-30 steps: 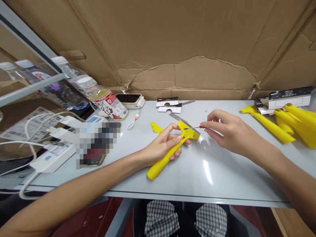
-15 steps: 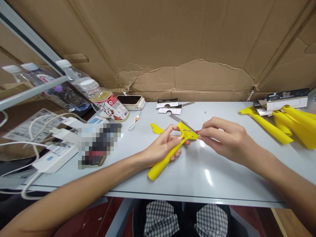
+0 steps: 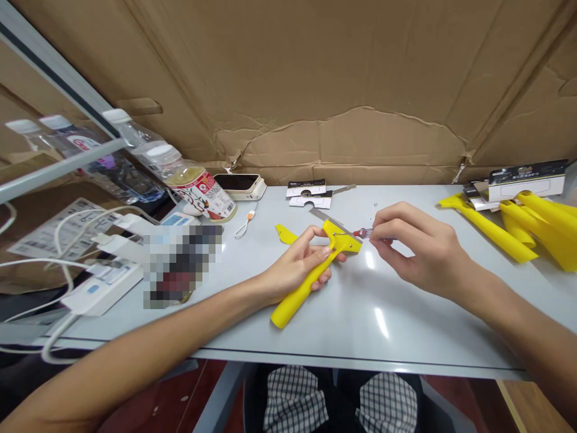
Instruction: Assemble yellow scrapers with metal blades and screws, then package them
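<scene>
The right hand [image 3: 415,248] has shifted back, baring more of the red screwdriver handle [image 3: 363,233].

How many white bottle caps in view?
4: leftmost cap, second cap beside it, third cap farther right, fourth cap on the red-labelled bottle. More may be hidden.

Scraper [image 3: 298,296] and screwdriver [image 3: 366,234] above a table's [image 3: 424,328] middle.
Behind them, cards [image 3: 311,201]; left of the scraper's head [image 3: 344,242], a flat part [image 3: 285,234]. Far left, a power strip [image 3: 97,294], bottle [image 3: 210,195] beyond it; far right, handles [image 3: 554,240]. Cardboard [image 3: 315,60] stands at the back.
</scene>
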`<move>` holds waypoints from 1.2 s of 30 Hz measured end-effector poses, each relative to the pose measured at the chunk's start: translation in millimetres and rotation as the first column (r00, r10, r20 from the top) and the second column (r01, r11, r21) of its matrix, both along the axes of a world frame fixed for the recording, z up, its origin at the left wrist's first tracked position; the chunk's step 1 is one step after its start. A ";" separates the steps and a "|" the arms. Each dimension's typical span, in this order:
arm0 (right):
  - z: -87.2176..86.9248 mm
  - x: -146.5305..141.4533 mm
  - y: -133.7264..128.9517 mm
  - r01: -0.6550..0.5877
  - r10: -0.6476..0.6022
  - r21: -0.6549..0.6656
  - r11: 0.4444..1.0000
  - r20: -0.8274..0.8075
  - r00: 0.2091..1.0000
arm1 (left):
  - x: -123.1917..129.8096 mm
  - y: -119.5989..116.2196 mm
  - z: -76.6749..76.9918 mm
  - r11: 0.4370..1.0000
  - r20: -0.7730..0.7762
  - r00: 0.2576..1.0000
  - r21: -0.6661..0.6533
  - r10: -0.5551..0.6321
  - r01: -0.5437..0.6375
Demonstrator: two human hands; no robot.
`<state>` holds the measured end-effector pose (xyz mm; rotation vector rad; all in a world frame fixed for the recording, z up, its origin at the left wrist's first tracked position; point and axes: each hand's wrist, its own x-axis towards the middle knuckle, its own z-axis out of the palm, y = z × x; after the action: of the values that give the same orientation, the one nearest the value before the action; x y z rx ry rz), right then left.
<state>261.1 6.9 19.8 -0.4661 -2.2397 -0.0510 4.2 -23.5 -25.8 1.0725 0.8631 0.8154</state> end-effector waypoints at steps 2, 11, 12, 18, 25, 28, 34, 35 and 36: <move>0.4 0.0 -0.5 0.029 -0.029 0.029 0.999 -0.002 1.000 | 0.1 0.1 0.1 1.000 0.001 1.000 -0.001 -0.006 0.006; -1.3 4.5 -0.8 0.070 -0.060 -0.078 0.995 0.125 0.990 | -0.1 0.7 0.2 1.000 0.030 0.999 -0.025 0.014 -0.013; -0.8 5.0 -0.8 0.079 -0.067 -0.091 0.993 0.131 0.989 | -0.1 0.9 0.5 1.000 0.027 1.000 -0.027 0.015 -0.014; -0.7 6.2 0.5 0.116 -0.105 -0.087 0.989 0.124 0.987 | 0.3 2.5 2.3 0.999 0.033 0.999 -0.029 0.033 -0.032; -0.9 8.4 2.2 0.325 -0.311 -0.018 0.945 0.248 0.918 | -0.1 1.4 0.8 0.999 0.020 0.999 -0.021 0.035 -0.034; 0.2 9.8 3.6 0.345 -0.298 -0.107 0.932 0.312 0.902 | 0.1 1.5 0.8 0.997 0.041 0.998 -0.053 0.054 -0.052; -1.8 9.6 7.6 0.234 -0.187 -0.169 0.958 0.252 0.949 | 1.0 2.8 1.7 0.996 0.040 0.997 -0.059 0.070 -0.068; -2.5 9.2 7.6 0.224 -0.181 -0.157 0.962 0.248 0.952 | 1.1 3.1 2.0 0.996 0.035 0.997 -0.054 0.073 -0.071; -3.3 8.8 7.4 0.215 -0.175 -0.147 0.965 0.245 0.954 | 1.1 3.3 2.2 0.996 0.033 0.997 -0.049 0.073 -0.071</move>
<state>269.9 14.3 16.6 -0.8132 -2.4287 -0.0147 5.3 -20.2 -23.6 0.9878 0.8920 0.8669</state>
